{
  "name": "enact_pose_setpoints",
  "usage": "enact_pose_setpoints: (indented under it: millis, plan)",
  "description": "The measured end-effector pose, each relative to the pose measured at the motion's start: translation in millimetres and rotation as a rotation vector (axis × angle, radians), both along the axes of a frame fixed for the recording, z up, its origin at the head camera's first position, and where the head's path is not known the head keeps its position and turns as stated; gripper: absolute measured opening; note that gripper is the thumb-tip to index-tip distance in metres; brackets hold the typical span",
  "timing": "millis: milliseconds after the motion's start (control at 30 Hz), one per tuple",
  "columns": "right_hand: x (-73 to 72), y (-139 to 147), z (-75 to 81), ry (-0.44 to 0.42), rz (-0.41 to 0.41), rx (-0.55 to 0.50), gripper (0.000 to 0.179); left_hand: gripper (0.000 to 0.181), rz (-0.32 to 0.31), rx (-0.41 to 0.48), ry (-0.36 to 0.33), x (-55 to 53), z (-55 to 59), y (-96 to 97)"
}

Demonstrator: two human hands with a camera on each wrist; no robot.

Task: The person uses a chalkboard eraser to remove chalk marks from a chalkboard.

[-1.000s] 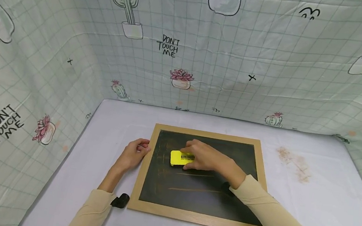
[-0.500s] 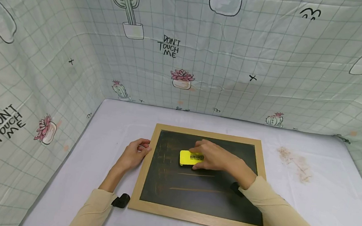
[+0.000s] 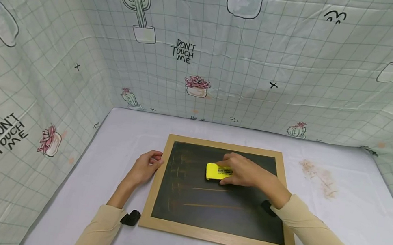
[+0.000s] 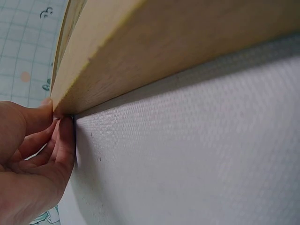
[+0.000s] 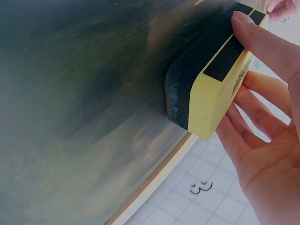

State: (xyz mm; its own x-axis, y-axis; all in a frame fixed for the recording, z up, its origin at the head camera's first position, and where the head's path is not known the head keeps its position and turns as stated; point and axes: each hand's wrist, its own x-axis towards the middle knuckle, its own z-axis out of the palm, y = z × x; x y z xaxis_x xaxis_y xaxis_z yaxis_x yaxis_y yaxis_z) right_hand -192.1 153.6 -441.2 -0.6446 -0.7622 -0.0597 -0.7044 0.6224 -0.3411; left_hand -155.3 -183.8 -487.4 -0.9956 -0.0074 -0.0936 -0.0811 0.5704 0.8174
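Observation:
A small chalkboard (image 3: 243, 222) with a light wooden frame lies flat on the table, with orange chalk lines and faint smudges on its dark face. My right hand (image 3: 243, 171) grips a yellow chalkboard eraser (image 3: 213, 171) by its sides, thumb on the near side and fingers on the far one. In the right wrist view the dark felt of the eraser (image 5: 206, 108) lies against the board. At the left frame edge, my left hand (image 3: 144, 168) pinches the wood between thumb and bent fingers, as the left wrist view of the hand (image 4: 37, 154) shows.
A white cloth covers the table (image 3: 129, 130), with a brownish stain (image 3: 316, 176) right of the board. Fabric (image 3: 240, 62) printed with cacti and a grid hangs behind and at both sides. A black wrist camera (image 3: 131, 217) sits beside the board's lower left corner.
My right hand has slid the eraser rightward across the upper part of the board, from near its left side toward the middle. The left hand stays at the frame edge.

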Motion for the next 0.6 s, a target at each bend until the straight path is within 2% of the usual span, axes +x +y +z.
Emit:
enact_pose_setpoints:
  millis: [267, 600]
  plan:
    - [2.2, 16, 0.2, 0.014, -0.010, -0.013, 0.056, 0.033, 0.001, -0.006, -0.010, 0.1, -1.2, -0.9]
    - [7.1, 35, 0.8, 0.013, -0.043, -0.035, 0.054, 0.031, -0.017, 0.001, 0.052, 3.8, 2.6, -0.5]
